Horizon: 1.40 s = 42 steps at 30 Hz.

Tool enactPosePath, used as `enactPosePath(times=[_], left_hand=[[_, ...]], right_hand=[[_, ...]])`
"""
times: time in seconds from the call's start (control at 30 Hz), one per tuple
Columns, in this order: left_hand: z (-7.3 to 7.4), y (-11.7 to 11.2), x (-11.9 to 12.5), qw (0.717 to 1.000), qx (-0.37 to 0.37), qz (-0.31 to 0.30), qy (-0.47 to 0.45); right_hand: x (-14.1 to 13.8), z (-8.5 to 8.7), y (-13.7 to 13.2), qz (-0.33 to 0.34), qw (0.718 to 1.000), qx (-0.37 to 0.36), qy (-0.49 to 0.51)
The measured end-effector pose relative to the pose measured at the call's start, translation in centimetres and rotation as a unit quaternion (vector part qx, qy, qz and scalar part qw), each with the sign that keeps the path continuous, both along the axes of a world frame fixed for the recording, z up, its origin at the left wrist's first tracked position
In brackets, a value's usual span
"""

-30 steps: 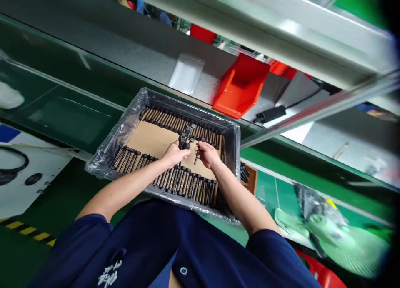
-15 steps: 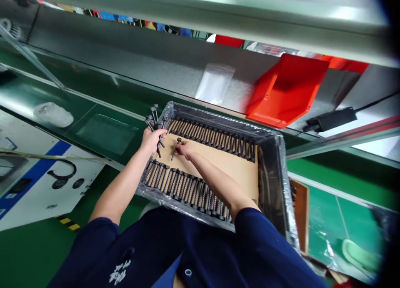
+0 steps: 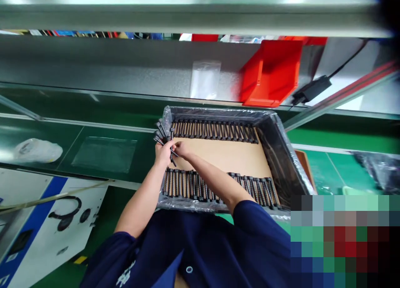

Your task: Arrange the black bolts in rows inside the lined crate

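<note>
our left hand [image 3: 163,153] holds bunch of black bolts [image 3: 161,128], heads fanned outward; lined tray [image 3: 275,147] reaches to right of grip. our right hand [image 3: 182,149] is just beside bunch; we cannot tell if it pinches one bolt. right of grip: cardboard [image 3: 228,155] between far row [image 3: 215,131] and near row [image 3: 181,184]. we should hold bunch firmly, not tightly, so single bolt slides free alone.

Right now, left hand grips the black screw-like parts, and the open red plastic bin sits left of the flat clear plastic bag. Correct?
No: the open red plastic bin sits right of the flat clear plastic bag in the head view. The left hand does grip the black screw-like parts.
</note>
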<state>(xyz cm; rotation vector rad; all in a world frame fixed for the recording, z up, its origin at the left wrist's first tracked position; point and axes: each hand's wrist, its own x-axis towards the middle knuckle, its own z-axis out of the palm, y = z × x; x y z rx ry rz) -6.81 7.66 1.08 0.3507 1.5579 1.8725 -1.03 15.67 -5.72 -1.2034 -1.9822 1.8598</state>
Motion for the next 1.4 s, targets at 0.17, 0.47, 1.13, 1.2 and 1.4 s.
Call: enactPosePath(times=[0.17, 0.47, 1.13, 1.2, 1.4], left_hand=[[0.0, -0.1, 0.7, 0.994, -0.006, -0.106, 0.000], [-0.1, -0.7, 1.4, 0.996, -0.034, -0.086, -0.018], [0.3, -5.1, 1.2, 0.987, 0.074, 0.141, 0.004], [0.1, -5.1, 1.3, 0.988, 0.072, 0.136, 0.024], [-0.4, -5.4, 1.4, 0.992, 0.019, 0.085, 0.095]], right_hand=[[4.2, 3.5, 0.8, -0.040, 0.959, -0.165, 0.225], [5.2, 4.5, 2.0, -0.147, 0.936, -0.146, 0.283], [2.4, -6.0, 0.0, 0.364, 0.814, 0.434, 0.127], [2.3, -6.0, -0.3, 0.348, 0.830, 0.411, 0.146], [3.0, -3.4, 0.0, 0.221, 0.919, 0.254, 0.205]])
